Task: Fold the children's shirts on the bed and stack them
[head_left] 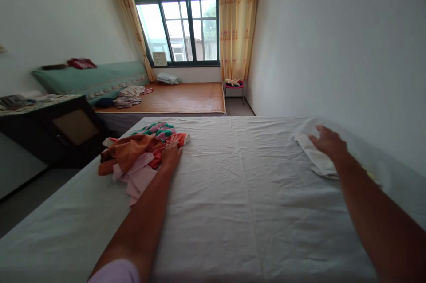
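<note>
A heap of coloured clothes [140, 152], orange, pink, red and green-patterned, lies on the left part of a bed under a white sheet [239, 194]. My left hand [171, 155] rests on the heap's right edge, fingers curled into the red cloth. A folded white cloth [316, 159] lies near the right side by the wall. My right hand [328, 142] lies flat on top of it, fingers stretched out.
A white wall [333, 43] runs close along the bed's right side. Beyond the bed stands a second bed with a bamboo mat [179, 96], a green bolster and more clothes. A dark cabinet [63, 127] is at left, a small pink stool [234, 85] under the curtained window.
</note>
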The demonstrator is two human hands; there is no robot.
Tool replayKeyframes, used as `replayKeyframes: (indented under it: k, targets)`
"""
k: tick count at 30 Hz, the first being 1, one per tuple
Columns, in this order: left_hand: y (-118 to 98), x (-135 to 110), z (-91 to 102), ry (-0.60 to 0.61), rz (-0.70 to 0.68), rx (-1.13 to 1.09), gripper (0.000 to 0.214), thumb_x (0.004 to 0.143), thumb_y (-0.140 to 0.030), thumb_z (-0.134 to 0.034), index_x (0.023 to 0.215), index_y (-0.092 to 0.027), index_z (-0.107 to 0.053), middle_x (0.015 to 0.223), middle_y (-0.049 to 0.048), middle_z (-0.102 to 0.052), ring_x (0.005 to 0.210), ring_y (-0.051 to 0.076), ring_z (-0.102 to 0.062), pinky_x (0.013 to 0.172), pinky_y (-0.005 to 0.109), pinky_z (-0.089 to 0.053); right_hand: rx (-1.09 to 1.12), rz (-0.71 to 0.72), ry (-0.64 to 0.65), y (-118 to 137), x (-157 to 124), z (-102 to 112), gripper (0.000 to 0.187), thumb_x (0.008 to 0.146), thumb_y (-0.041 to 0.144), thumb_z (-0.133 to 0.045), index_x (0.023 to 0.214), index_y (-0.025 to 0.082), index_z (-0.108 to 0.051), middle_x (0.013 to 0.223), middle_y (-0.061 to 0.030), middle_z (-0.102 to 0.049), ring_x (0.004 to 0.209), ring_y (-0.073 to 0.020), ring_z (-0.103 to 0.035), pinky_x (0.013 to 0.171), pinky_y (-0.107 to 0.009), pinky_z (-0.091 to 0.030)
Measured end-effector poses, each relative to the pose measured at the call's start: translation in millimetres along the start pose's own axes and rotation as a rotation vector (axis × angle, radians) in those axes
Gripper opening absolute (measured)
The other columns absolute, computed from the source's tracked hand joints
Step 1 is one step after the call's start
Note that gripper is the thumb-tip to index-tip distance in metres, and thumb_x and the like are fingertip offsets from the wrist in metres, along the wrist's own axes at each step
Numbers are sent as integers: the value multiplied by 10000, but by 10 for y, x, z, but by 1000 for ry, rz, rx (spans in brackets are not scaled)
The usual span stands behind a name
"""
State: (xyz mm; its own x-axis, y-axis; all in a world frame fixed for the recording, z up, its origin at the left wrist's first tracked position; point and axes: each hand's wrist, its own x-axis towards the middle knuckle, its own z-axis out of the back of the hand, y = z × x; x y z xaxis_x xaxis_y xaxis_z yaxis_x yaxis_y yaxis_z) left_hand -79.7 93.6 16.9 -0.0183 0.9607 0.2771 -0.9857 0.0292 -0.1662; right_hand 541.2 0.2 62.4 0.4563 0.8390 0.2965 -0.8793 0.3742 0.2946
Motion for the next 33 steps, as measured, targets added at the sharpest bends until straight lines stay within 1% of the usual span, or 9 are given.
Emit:
replayKeyframes:
  k: [3, 6, 11, 16, 19, 22, 25, 28, 33]
  targets:
    - [1, 42, 28, -26, 7, 0, 315, 901, -330, -430, 1089, -199, -646, 1253, 129, -599, 1242, 310, -461, 943, 419, -435, 94, 352, 140, 914, -370, -305, 458, 855, 364, -493, 1283, 209, -545, 1333, -118, -562, 1205, -296, -538, 1033, -453, -420]
    - [21, 66, 52, -62, -5, -23, 288, 917, -305, -391, 1003, -193, -643, 1184, 128, -619, 1170, 296, -513, 893, 397, -448, 266, 607, 236, 1649, -763, -552, 376, 857, 311, -531, 1211, 204, -593, 1263, -104, -609, 1092, -235, -615, 980, -382, -468]
    - [-46, 82, 276, -116, -54, -285, 242, 907, -305, -392, 943, -172, -591, 919, 84, -650, 869, 217, -603, 779, 319, -459, 548, 764, 313, 2189, -1249, -756, 293, 868, 255, -543, 1149, 226, -620, 1114, -74, -673, 909, -196, -667, 883, -377, -512]
    - [-526, -116, 768, -184, -221, -884, 246, 894, -393, -439, 862, -174, -547, 796, 23, -584, 715, 145, -543, 680, 262, -449, 799, 717, 360, 2355, -1503, -824, 584, 832, 325, -621, 1382, 322, -424, 1351, -76, -541, 925, -195, -656, 800, -389, -551]
    - [-951, -403, 891, -19, -425, -1078, 268, 900, -423, -477, 885, -170, -565, 843, 31, -600, 761, 140, -555, 704, 256, -455, 1034, 636, 458, 2437, -1607, -799, 951, 729, 410, -742, 1496, 350, -182, 1482, -110, -387, 952, -202, -646, 710, -357, -575]
    - [-1281, -676, 762, 235, -615, -1110, 248, 928, -390, -457, 913, -171, -572, 877, 51, -626, 805, 148, -585, 741, 273, -479, 1229, 565, 581, 2486, -1666, -779, 709, 767, 490, -696, 1397, 300, -430, 1256, -60, -604, 986, -223, -635, 764, -365, -567]
    - [-1386, -785, 535, 129, -659, -1039, 236, 951, -350, -420, 989, -177, -576, 1045, 95, -631, 1001, 181, -589, 904, 333, -468, 1381, 420, 590, 2463, -1606, -777, 407, 812, 542, -628, 1047, 216, -696, 937, -23, -710, 935, -235, -646, 866, -407, -530]
    - [-1258, -707, 390, -58, -620, -824, 305, 962, -338, -399, 1168, -178, -556, 1235, 119, -574, 1184, 203, -511, 1040, 377, -391, 1623, 113, 424, 2341, -1350, -739, 388, 733, 524, -716, 926, 187, -705, 819, -12, -717, 786, -193, -660, 773, -355, -555]
    - [-733, -410, 277, -52, -548, -381, 382, 983, -354, -322, 1226, -244, -596, 1274, 60, -600, 1253, 224, -461, 1097, 429, -319, 1985, -271, -128, 1853, -727, -656, 269, 682, 351, -777, 870, 213, -643, 778, 49, -699, 661, -94, -635, 618, -196, -531]
